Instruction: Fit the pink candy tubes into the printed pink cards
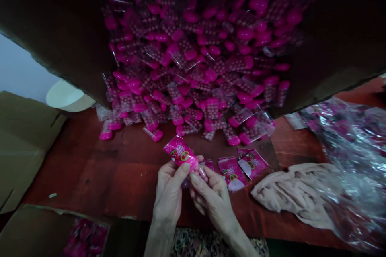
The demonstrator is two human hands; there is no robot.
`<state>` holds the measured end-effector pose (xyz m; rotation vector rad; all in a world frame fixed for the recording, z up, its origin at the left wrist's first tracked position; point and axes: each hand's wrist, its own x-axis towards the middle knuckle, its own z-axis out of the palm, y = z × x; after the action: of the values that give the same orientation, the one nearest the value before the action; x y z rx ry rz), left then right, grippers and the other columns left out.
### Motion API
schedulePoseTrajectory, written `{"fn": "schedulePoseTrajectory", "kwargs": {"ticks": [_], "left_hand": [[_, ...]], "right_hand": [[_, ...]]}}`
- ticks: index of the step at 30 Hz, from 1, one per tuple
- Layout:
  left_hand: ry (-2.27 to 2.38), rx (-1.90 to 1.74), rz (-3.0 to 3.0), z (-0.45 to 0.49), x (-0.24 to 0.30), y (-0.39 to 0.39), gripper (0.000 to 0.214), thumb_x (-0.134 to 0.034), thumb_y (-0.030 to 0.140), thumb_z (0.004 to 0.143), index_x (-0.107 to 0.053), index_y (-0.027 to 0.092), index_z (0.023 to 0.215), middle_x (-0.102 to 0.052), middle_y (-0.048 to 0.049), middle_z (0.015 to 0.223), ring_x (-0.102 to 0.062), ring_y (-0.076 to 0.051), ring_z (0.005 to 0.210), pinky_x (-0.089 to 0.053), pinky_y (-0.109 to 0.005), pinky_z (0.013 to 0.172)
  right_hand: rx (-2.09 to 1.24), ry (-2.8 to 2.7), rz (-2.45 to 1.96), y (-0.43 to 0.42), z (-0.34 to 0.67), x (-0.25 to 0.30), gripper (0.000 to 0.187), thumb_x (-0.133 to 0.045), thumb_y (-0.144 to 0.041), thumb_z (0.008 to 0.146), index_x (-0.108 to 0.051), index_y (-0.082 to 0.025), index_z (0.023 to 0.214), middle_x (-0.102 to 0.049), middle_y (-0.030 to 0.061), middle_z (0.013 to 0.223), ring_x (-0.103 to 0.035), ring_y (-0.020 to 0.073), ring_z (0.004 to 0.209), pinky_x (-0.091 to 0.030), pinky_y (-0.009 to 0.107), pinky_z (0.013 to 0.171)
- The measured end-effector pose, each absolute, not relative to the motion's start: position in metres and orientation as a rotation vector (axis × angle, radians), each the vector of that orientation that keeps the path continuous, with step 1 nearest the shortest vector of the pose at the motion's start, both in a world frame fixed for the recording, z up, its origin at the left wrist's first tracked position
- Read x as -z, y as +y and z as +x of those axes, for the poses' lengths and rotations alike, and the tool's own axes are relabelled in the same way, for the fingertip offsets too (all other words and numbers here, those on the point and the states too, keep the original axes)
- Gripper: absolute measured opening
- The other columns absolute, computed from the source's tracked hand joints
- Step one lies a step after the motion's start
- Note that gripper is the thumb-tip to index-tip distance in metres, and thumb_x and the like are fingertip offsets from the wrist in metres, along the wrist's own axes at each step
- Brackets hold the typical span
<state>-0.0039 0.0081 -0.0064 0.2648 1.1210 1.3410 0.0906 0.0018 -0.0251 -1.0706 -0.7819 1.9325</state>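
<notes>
A pink printed plastic sachet (181, 153) is held above the red-brown desk (126, 180), pinched by the closed fingers (182, 170) of your left hand (169, 196) and right hand (214, 202), a clear pink-beaded tube (200, 172) at its end. This looks like a fitting step; next, hold that pinch steady.

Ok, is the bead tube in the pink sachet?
Partly: the tube sticks out of the sachet, between left hand and right hand.
</notes>
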Motion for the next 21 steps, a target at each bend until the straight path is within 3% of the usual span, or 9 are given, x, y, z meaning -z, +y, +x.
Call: {"fn": "schedulePoseTrajectory", "kwargs": {"ticks": [3,6,9,14,16,21], "left_hand": [[1.155,-1.313,0.244,-0.002,0.006,0.007,0.019,-0.068,0.025,0.072,-0.073,0.013,0.086,-0.073,-0.013,0.085,-0.065,-0.024,0.088,-0.05,-0.033,0.077],[1.121,-1.293,0.253,-0.003,0.005,0.005,0.017,-0.068,0.025,0.072,-0.073,0.013,0.083,-0.073,-0.013,0.087,-0.064,-0.025,0.094,-0.048,-0.035,0.082],[1.072,-1.315,0.23,-0.005,0.004,0.003,0.021,-0.069,0.03,0.07,-0.074,0.013,0.082,-0.073,-0.0133,0.09,-0.06,-0.027,0.102,-0.045,-0.036,0.089],[1.197,-1.366,0.252,-0.004,-0.001,0.002,0.023,-0.071,0.032,0.068,-0.073,0.013,0.08,-0.073,-0.0125,0.094,-0.052,-0.025,0.116,-0.038,-0.031,0.097],[1.271,-1.351,0.269,-0.003,-0.002,0.002,0.02,-0.07,0.029,0.07,-0.073,0.013,0.08,-0.072,-0.0117,0.096,-0.05,-0.025,0.118,-0.036,-0.031,0.099],[1.13,-1.238,0.413,-0.01,-0.002,0.001,0.017,-0.063,0.025,0.075,-0.074,0.012,0.081,-0.071,-0.013,0.099,-0.047,-0.027,0.12,-0.033,-0.037,0.102]], "right_hand": [[-1.562,-1.085,-1.287,-0.003,0.09,0.024,0.021,-0.056,-0.039,0.083,-0.058,-0.018,0.081,-0.049,-0.005,0.056,-0.04,0.0064,0.043,-0.033,0.017,0.04],[-1.316,-1.322,-1.378,-0.006,0.093,0.021,0.016,-0.057,-0.033,0.083,-0.063,-0.019,0.091,-0.054,-0.0033,0.061,-0.047,0.0093,0.053,-0.04,0.02,0.052],[-1.509,-1.248,-1.304,-0.004,0.093,0.019,0.017,-0.056,-0.035,0.084,-0.062,-0.019,0.087,-0.054,-0.0038,0.061,-0.045,0.0079,0.049,-0.038,0.019,0.049],[-2.037,-0.827,-1.076,-0.002,0.086,0.019,0.029,-0.054,-0.048,0.082,-0.05,-0.019,0.081,-0.041,-0.0095,0.051,-0.021,0.0024,0.031,-0.02,0.016,0.03],[-2.021,-0.862,-1.085,-0.003,0.085,0.018,0.029,-0.055,-0.047,0.082,-0.05,-0.019,0.08,-0.042,-0.0086,0.053,-0.025,0.003,0.034,-0.023,0.016,0.033],[-1.581,-1.28,-1.293,-0.004,0.095,0.011,0.023,-0.056,-0.04,0.083,-0.061,-0.017,0.086,-0.053,-0.0022,0.065,-0.045,0.0097,0.056,-0.036,0.021,0.052]]}}
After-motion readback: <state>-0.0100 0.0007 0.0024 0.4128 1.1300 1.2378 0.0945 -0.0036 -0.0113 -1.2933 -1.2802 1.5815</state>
